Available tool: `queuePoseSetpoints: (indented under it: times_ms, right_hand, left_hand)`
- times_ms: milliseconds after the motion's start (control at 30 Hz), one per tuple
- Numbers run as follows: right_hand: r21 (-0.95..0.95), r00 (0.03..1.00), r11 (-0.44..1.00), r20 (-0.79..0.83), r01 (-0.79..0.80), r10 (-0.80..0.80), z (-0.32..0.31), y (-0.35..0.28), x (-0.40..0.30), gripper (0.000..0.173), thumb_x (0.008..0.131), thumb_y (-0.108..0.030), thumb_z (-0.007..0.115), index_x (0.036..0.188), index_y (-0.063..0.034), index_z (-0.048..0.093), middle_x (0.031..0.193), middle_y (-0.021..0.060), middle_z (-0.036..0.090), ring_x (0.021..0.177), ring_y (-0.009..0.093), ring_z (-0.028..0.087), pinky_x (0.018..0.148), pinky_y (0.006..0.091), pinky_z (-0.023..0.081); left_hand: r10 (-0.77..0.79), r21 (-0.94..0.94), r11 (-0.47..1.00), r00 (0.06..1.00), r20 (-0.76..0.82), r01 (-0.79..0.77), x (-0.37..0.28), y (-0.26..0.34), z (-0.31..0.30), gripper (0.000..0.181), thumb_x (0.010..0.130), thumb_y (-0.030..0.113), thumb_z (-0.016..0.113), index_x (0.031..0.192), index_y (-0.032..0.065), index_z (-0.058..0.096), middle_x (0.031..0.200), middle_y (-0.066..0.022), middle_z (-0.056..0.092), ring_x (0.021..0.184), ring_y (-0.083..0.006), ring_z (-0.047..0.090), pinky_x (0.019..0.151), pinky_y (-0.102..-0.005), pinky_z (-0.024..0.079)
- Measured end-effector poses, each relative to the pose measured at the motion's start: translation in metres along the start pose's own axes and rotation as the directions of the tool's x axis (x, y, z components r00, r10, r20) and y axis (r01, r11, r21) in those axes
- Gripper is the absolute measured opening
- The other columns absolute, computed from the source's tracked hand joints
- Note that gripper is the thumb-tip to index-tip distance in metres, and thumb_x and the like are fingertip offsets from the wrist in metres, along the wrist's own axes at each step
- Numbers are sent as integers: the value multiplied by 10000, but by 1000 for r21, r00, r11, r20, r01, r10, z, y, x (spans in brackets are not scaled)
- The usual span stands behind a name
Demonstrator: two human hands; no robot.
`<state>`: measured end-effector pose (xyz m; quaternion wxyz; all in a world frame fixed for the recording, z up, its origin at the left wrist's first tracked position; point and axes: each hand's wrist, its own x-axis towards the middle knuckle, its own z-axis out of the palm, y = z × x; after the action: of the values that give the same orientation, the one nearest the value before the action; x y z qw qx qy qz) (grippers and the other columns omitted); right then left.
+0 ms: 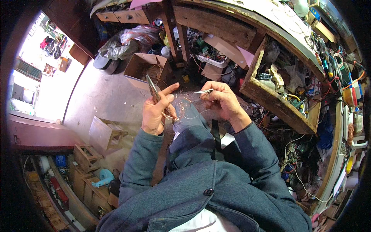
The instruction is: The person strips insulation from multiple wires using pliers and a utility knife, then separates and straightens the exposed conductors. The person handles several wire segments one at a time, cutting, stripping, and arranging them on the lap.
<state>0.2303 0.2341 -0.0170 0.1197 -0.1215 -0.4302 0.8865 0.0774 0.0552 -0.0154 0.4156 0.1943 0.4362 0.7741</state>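
Note:
Above my lap, my left hand grips a dark metal hand tool, its narrow end pointing up and away from me; the rest is hidden by the palm. My left index finger stretches out towards the right. Thin loose copper wire strands hang beside the left fingers and spread between the hands. My right hand pinches a small pale strip or wire end between thumb and fingers. A thin pale wire curves below it, over my trousers. The two hands are apart.
An open cardboard box with thin wire inside stands on the floor ahead. An open wooden drawer full of bags and tools juts out at right. A wooden stool stands at left, near a light blue hair dryer.

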Motion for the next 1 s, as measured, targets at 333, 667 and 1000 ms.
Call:
queuePoseSetpoints:
  times_ms: [333,667,1000]
  right_hand:
    - [7,996,998,70,-57,56,4,-7,-2,78,817,5,582,868,-8,639,656,-13,530,492,52,390,440,216,273]
    - [-114,997,993,-76,-32,23,3,-13,-3,212,977,-212,601,926,-20,674,739,8,638,585,58,541,505,201,412]
    - [182,989,974,-73,138,-126,-2,-7,1,264,994,-238,547,792,-67,550,820,56,591,735,157,558,675,289,475]
  left_hand:
    - [-361,443,862,913,193,247,-2,13,19,185,866,53,696,983,-76,634,680,-48,622,499,-114,600,466,-240,495]
    - [-220,451,880,970,107,149,-2,-1,16,198,859,-3,691,1006,2,558,882,-116,689,564,-96,606,487,-232,505]
    - [-445,375,851,884,145,367,-4,8,16,174,964,141,608,995,-30,620,669,-35,588,507,-123,565,463,-253,459]
